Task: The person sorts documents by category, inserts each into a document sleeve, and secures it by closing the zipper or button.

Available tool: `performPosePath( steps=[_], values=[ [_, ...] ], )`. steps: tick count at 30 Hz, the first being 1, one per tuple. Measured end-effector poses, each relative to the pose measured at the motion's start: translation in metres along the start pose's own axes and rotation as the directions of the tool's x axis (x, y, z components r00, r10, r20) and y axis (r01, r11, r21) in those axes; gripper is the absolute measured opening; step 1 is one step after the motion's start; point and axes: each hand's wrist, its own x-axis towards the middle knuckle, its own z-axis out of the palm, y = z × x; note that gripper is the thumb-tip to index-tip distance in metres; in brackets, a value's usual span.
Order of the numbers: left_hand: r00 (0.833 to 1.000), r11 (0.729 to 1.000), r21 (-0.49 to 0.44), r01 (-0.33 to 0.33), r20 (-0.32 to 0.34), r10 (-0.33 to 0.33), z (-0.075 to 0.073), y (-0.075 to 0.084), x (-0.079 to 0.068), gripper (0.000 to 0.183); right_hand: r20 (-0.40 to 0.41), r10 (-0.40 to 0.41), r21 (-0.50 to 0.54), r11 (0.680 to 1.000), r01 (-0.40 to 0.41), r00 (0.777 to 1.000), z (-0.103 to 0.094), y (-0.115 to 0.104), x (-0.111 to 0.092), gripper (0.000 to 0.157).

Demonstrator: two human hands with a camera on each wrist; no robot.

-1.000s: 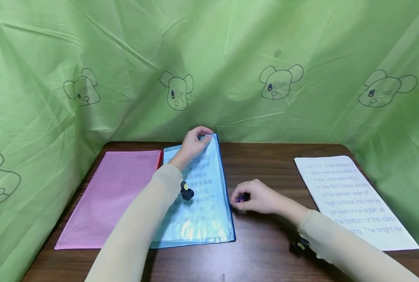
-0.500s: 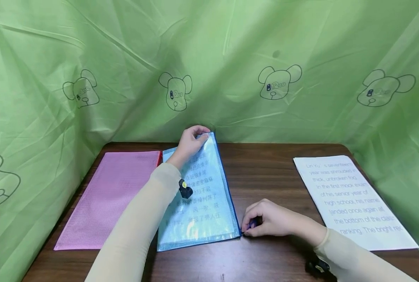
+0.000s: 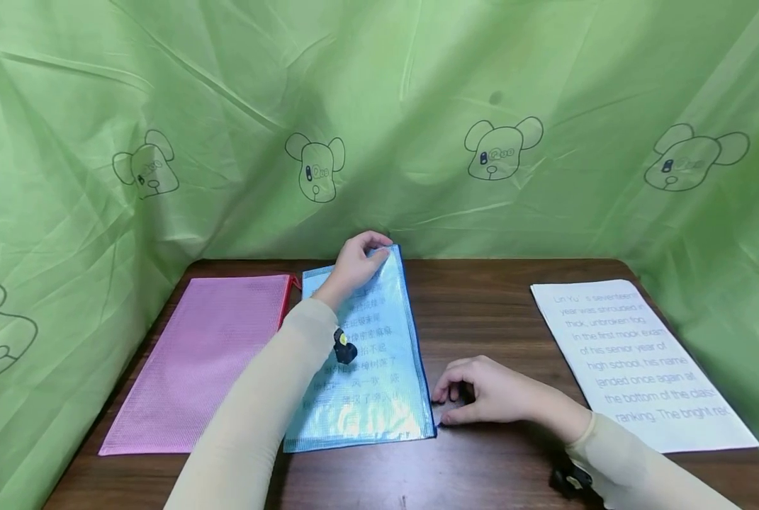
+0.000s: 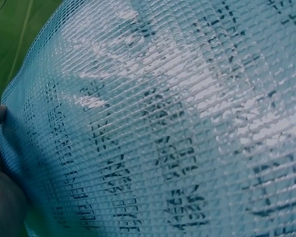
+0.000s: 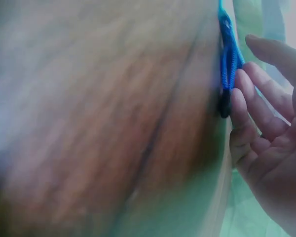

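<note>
A blue mesh zip pouch [image 3: 379, 382] lies on the table with a printed sheet showing through it. My left hand [image 3: 356, 265] grips its far right corner; in the left wrist view the thumb and a finger sit at the mesh edge. Beside the pouch's near right corner is my right hand [image 3: 490, 389], its thumb apart from loosely bent fingers. A blue cord zipper pull [image 5: 228, 69] with a dark end hangs right at those fingertips in the right wrist view, unpinched.
To the left lies a pink mesh zip pouch [image 3: 213, 361] with a red zipper edge. White sheets printed with English text [image 3: 634, 361] are on the right of the brown wooden table [image 3: 481, 304]. A green curtain [image 3: 405, 142] hangs behind it.
The right hand has come nearer along the pouch's right edge to the near corner, then its fingers have let go of the zipper pull. The left hand keeps the far corner.
</note>
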Motion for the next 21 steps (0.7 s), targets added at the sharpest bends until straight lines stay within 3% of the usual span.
performPosePath(
  steps=[9,13,21],
  values=[
    [0.994,0.993,0.116,0.014,0.103,-0.026,0.023,0.006,0.000,0.032,-0.081,0.042,-0.032,0.998,-0.045,0.996,-0.014,0.003,-0.004,0.021],
    [0.987,0.988,0.155,0.012,0.156,-0.036,0.032,0.001,-0.002,0.032,-0.108,0.044,-0.029,0.998,-0.048,0.993,-0.021,0.004,-0.007,0.020],
    [0.980,0.976,0.216,0.010,0.193,-0.053,0.042,-0.014,-0.004,0.035,-0.176,0.066,-0.059,0.995,-0.077,0.982,-0.036,0.006,-0.017,0.018]
  ],
)
